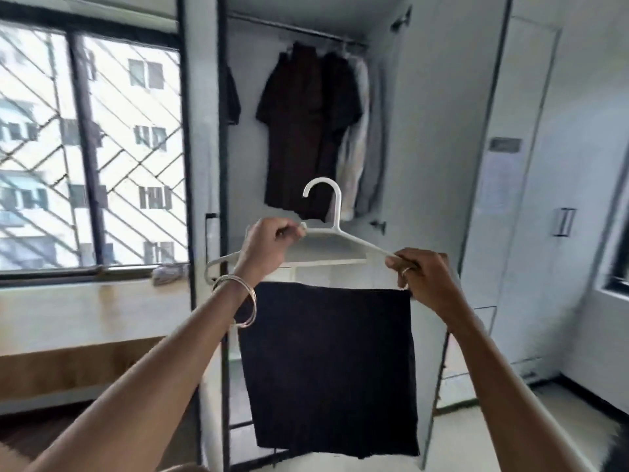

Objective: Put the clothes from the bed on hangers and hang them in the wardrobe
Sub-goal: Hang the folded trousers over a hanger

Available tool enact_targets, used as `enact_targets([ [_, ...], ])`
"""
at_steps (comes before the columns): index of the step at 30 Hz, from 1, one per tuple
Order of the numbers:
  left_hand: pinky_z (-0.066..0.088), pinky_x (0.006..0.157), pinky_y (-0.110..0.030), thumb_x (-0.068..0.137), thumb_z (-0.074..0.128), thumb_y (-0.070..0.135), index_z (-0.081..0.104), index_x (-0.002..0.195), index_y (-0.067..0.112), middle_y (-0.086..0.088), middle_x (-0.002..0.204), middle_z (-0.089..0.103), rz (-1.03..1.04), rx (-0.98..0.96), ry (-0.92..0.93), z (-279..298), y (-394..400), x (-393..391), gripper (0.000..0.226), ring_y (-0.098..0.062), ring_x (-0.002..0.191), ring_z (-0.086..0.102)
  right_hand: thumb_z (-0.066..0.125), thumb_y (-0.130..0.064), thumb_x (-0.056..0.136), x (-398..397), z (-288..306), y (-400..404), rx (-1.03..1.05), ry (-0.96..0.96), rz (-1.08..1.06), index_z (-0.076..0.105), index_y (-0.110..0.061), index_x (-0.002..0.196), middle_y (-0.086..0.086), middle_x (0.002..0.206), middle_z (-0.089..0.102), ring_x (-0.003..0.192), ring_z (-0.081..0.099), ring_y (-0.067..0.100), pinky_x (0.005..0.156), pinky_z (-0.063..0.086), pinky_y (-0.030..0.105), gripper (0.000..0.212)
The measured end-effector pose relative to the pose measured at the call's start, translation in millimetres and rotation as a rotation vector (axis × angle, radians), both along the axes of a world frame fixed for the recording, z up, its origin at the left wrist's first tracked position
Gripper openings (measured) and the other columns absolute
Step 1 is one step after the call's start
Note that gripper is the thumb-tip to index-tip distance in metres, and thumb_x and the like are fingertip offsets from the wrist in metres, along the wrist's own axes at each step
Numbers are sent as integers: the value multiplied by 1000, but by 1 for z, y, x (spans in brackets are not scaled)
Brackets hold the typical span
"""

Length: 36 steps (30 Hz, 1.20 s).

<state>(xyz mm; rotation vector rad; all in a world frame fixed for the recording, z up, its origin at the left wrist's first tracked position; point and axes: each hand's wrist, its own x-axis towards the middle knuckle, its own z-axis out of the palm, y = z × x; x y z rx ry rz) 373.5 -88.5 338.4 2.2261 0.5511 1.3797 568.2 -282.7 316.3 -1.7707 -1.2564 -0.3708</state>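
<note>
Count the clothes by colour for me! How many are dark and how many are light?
Dark: 4, the cloth on the hanger, a piece at the rail's left end, and two shirts on the rail.
Light: 2, a white one and a grey one, though the blur could hide more.
Total: 6

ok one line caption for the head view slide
Both hands, left hand and right hand, hold white plastic hanger with folded black garment before open wardrobe.
</note>
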Motion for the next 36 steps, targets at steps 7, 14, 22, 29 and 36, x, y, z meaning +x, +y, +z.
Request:
enact_targets([
  [7, 44, 84, -24, 83, 68, 12, 70, 111, 12, -7, 99, 69, 64, 100, 62, 19, 50, 110, 27, -21, 93, 64, 53, -53, 92, 73, 27, 42, 11, -217, -382, 71, -29, 94, 3, 76, 68, 75, 63, 31, 62, 51, 35, 31],
  [14, 37, 107, -28, 85, 66, 12, 51, 136, 15, -5, 129, 58, 95, 186, 53, 61, 159, 199, 53, -21, 123, 52, 54, -42, 95, 139, 82, 150, 83, -311, -425, 68, -34, 107, 5, 85, 69, 78, 63, 31, 59, 39, 28, 19],
  [22, 39, 103, -30, 84, 68, 15, 52, 136, 19, -6, 130, 58, 275, 259, 124, 115, 274, 233, 54, -22, 120, 54, 57, -34, 95, 183, 151, 282, 203, -261, -323, 69, -29, 106, 5, 95, 69, 89, 63, 31, 64, 34, 31, 16],
  [29, 47, 95, -37, 83, 69, 18, 60, 124, 22, -2, 121, 60, 500, 388, 133, 173, 388, 237, 43, -21, 107, 57, 55, -21, 93, 211, 220, 423, 287, -260, -213, 65, -21, 102, 7, 97, 64, 94, 61, 34, 65, 42, 34, 13],
  [36, 46, 94, -29, 86, 66, 16, 64, 120, 17, -3, 118, 59, 715, 439, 143, 240, 475, 229, 34, -19, 108, 58, 54, 2, 88, 220, 292, 535, 308, -405, -191, 42, -13, 77, 3, 75, 42, 70, 46, 24, 58, 36, 35, 22],
])
